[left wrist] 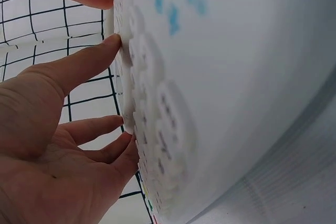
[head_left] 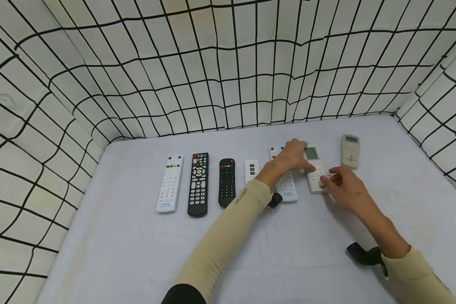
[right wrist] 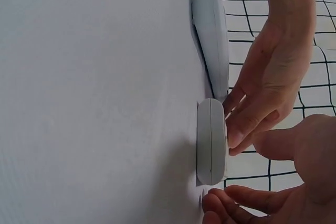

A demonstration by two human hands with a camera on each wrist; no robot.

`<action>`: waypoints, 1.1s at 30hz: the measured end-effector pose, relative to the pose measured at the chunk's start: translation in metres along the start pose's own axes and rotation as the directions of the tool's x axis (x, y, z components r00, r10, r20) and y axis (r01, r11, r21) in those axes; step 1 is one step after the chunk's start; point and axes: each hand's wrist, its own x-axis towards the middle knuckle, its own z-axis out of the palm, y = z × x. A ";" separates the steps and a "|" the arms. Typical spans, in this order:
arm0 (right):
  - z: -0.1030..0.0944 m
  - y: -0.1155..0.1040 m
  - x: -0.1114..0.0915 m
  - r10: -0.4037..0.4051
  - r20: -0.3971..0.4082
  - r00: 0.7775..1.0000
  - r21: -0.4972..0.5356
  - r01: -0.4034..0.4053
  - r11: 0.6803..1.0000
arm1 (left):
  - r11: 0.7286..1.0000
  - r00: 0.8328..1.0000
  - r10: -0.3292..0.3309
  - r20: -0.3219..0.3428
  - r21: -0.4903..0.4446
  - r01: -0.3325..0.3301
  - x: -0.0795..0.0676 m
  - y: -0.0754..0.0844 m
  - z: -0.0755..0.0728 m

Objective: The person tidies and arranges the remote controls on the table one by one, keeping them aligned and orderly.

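A white air-conditioner remote (head_left: 314,180) with a grey screen lies flat on the white-covered table. Over its upper left side is my left hand (head_left: 293,156), fingers spread near the top edge and thumb reaching onto its face. Beside its lower right edge sits my right hand (head_left: 346,190), thumb at the edge and fingers loosely bent. In the right wrist view, the remote's thick end (right wrist: 211,142) lies between the two hands. Just left is a white remote with many buttons (head_left: 286,188), partly covered by my left hand and forearm; its end fills much of the left wrist view.
Farther left stand a small white remote (head_left: 252,169), a short black remote (head_left: 226,185), a long black remote (head_left: 198,185) and another white remote (head_left: 169,183), in a row. A beige remote with a screen (head_left: 350,153) lies at the right. Black netting (head_left: 233,80) walls the table's back and sides.
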 end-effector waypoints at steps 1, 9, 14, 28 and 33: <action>-0.001 0.001 0.000 0.000 -0.015 1.000 0.004 0.000 1.000 | 1.000 1.000 0.000 0.001 0.002 0.000 0.000 0.001 0.000; -0.009 0.010 0.002 -0.034 -0.179 0.983 0.013 0.037 0.999 | 0.999 1.000 0.010 -0.005 -0.040 -0.010 0.001 0.001 -0.001; -0.015 0.017 0.007 -0.029 -0.249 0.968 0.003 0.031 1.000 | 0.998 0.999 -0.015 -0.033 -0.060 0.013 0.001 -0.001 -0.001; -0.037 0.037 0.029 0.189 -0.154 0.970 -0.056 -0.199 0.978 | 0.987 0.977 0.009 -0.213 -0.155 -0.043 0.003 0.000 0.004; -0.038 0.039 0.035 0.194 -0.136 0.972 -0.078 -0.205 0.976 | 0.972 0.966 0.016 -0.257 -0.224 -0.076 0.003 0.004 0.003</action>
